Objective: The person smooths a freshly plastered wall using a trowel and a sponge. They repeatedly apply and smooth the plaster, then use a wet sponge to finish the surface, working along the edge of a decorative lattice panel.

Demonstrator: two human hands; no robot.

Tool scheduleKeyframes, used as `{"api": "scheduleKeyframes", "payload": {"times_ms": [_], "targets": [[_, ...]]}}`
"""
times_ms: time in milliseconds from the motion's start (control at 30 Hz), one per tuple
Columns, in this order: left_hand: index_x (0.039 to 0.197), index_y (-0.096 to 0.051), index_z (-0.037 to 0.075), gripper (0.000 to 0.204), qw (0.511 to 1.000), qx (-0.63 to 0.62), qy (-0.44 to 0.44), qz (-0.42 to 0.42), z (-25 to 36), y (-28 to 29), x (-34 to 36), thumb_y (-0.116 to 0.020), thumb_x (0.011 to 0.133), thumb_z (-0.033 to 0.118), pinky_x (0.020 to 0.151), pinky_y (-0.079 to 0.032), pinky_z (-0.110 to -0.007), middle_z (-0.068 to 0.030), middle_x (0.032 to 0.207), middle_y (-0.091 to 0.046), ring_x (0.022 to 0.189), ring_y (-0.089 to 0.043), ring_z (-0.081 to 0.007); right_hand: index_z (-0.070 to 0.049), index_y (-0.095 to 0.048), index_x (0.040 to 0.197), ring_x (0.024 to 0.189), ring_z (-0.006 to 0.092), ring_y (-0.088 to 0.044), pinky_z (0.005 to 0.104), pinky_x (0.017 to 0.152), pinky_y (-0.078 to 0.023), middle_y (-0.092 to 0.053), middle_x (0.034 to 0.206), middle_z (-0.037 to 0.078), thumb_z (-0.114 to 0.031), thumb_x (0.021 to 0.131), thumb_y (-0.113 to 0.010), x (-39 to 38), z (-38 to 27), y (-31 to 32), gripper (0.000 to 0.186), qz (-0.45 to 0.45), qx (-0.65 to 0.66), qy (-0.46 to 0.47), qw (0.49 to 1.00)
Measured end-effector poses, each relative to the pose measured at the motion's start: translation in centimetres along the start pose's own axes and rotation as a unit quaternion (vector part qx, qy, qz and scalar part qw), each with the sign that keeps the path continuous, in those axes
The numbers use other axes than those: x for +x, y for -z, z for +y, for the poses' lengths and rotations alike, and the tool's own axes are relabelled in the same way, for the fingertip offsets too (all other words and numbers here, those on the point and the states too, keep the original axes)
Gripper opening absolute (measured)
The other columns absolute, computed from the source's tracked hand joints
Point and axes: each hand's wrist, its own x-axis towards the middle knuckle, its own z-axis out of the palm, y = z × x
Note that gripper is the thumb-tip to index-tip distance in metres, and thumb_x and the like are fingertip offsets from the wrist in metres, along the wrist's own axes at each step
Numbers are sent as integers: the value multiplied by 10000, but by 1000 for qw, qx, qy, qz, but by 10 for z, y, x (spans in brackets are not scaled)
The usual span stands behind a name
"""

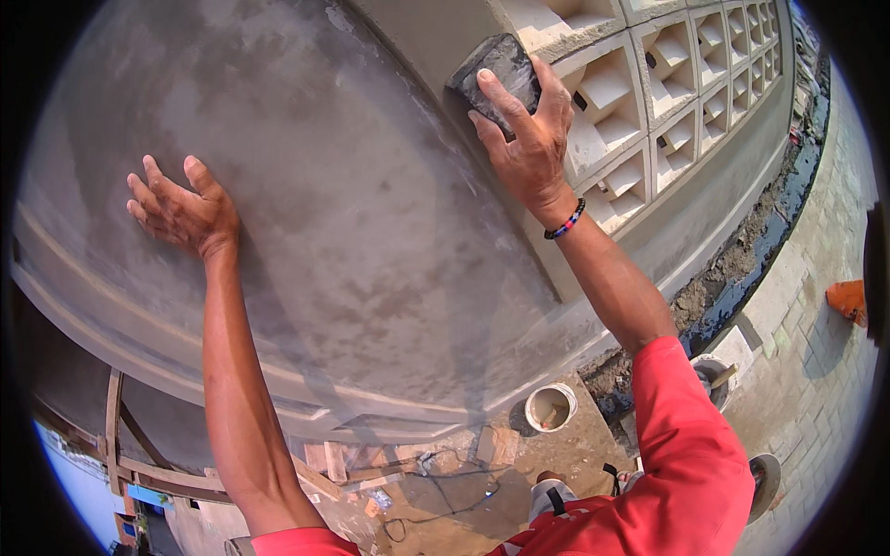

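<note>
A grey plastered wall [371, 232], mottled with darker damp-looking patches, fills the left and middle of the view. My right hand [533, 139] is closed round a dark foam sponge block [496, 79], smeared with grey. It holds the block at the raised plaster border beside the breeze-block panel [607, 97]. Over on the left, my left hand [185, 208] is up at the plaster with its fingers spread and nothing in it. Whether that palm presses on the wall cannot be made out.
A white bucket [551, 408] stands below the wall, near wood scraps [501, 445] and a loose dark cable. Another bucket [714, 380] sits by a trench [732, 287] along the wall's foot. Paving [816, 371] lies at right; wooden framing [116, 431] is at lower left.
</note>
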Motion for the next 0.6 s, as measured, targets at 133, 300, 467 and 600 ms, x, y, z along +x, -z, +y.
{"api": "scheduleKeyframes", "payload": {"times_ms": [133,300,467,600], "targets": [[1504,-389,147,678,1000,-17,5,1,3,-1,-3,-439,959,549,1175,-195,-550,-165,1593,-269,1463,-189,-446,-201,-575,1335,1225,436,-446,519,1009,-391,-435,1340,269,-158,806,-728,95,-8,-7,552,32,5,19,999],[1498,-402,144,676,1000,-5,-4,11,-3,2,-1,-446,955,544,1168,-203,-555,-169,1584,-291,1452,-217,-451,-294,-602,1339,1296,425,-410,504,1028,-373,-376,1418,246,-145,740,-783,12,3,9,643,-45,35,-11,998],[1497,-406,144,673,1000,5,-10,17,-2,-1,0,-437,956,544,1167,-209,-554,-173,1579,-306,1446,-234,-456,-224,-520,1425,1339,459,-366,524,1094,-326,-322,1452,293,-55,731,-748,-128,31,60,750,-122,11,-67,990],[1501,-399,147,671,1000,1,-9,15,3,-4,-1,-427,959,543,1171,-207,-553,-173,1579,-305,1447,-230,-459,-248,-516,1422,1323,458,-370,529,1078,-333,-330,1435,299,-68,748,-751,-58,23,36,736,-87,5,-23,996]]}}
